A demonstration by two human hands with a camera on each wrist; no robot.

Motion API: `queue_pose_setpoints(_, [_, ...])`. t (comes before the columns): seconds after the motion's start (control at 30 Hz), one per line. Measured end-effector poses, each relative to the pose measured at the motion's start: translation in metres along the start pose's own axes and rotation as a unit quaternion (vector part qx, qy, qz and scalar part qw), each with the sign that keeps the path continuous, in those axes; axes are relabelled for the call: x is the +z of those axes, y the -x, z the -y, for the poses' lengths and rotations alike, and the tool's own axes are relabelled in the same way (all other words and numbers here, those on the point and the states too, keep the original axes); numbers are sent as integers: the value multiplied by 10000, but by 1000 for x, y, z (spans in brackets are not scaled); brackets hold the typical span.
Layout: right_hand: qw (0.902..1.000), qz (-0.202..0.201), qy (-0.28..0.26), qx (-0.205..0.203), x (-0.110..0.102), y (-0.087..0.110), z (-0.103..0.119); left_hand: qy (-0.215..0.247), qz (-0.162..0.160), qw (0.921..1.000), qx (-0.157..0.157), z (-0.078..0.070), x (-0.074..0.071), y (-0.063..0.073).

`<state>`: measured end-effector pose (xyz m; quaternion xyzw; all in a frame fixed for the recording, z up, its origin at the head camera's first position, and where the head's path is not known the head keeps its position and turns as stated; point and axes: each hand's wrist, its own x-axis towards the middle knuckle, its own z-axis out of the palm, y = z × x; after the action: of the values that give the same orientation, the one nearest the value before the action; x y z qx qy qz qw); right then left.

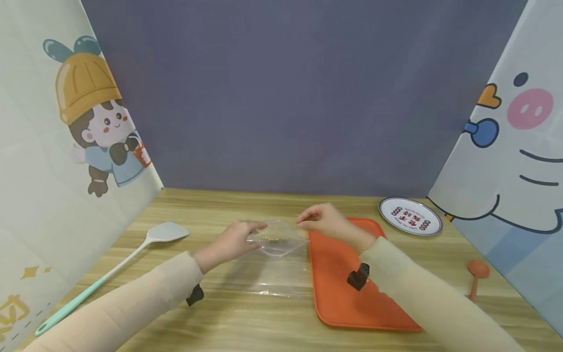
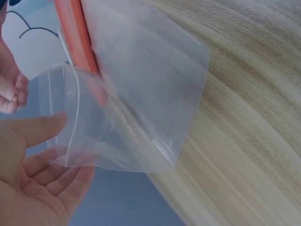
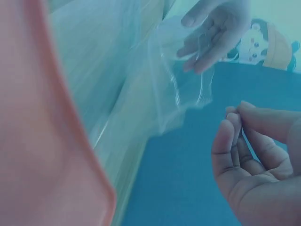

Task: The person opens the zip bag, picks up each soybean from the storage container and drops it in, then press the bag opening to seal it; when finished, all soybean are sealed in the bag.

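My left hand (image 1: 239,238) holds a clear zip bag (image 2: 155,61) near its mouth, thumb on one side and fingers on the other. The mouth gapes, and the bag's lower part stretches out over the table. A cluster of small yellow grains (image 1: 273,239) shows through the plastic. My right hand (image 1: 327,222) hovers just right of the mouth, above the tray's far left corner. Its thumb and fingertips come together in a pinch in the right wrist view. A tiny yellowish grain (image 2: 15,99) shows between them in the left wrist view.
An orange tray (image 1: 338,293) lies right of the bag, partly under my right arm. A white plate (image 1: 411,216) with red print is at the back right, and an orange spoon (image 1: 478,270) at the far right. A pale spatula (image 1: 164,232) with a mint handle lies at the left.
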<state>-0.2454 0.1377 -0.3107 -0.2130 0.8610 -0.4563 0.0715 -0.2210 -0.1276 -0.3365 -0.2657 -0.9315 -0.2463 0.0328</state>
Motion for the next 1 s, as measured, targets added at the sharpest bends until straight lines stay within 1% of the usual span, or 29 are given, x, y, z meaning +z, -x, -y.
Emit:
queue_pose_setpoints(0.17, [9998,-11,-18,-180,17,-13,13,78,13,10000,52,0,-1,0])
queue_pose_setpoints(0.3, [9996,-170,113,-214,26,-22,17,115,1,9999,63,-1,-2,0])
queue_pose_setpoints(0.43, [9991,-298,239,-201,29,-28,18,135,0,9999,80,-1,-2,-2])
queue_pose_setpoints(0.57, [9989,-343,248,-181,26,-28,17,186,-16,9998,119,0,-3,-2])
queue_pose_setpoints(0.7, [9991,-369,193,-108,18,-23,11,145,3,9999,55,0,-3,-1])
queue_pose_setpoints(0.77, [9993,-326,160,-46,11,-18,7,136,27,9999,-5,1,-2,0])
queue_pose_setpoints(0.9, [9994,-198,268,87,-5,-1,-4,133,25,9999,-78,1,-1,2])
queue_pose_setpoints(1.0, [9988,-169,448,117,-19,13,-12,134,-2,9999,-57,2,-1,2])
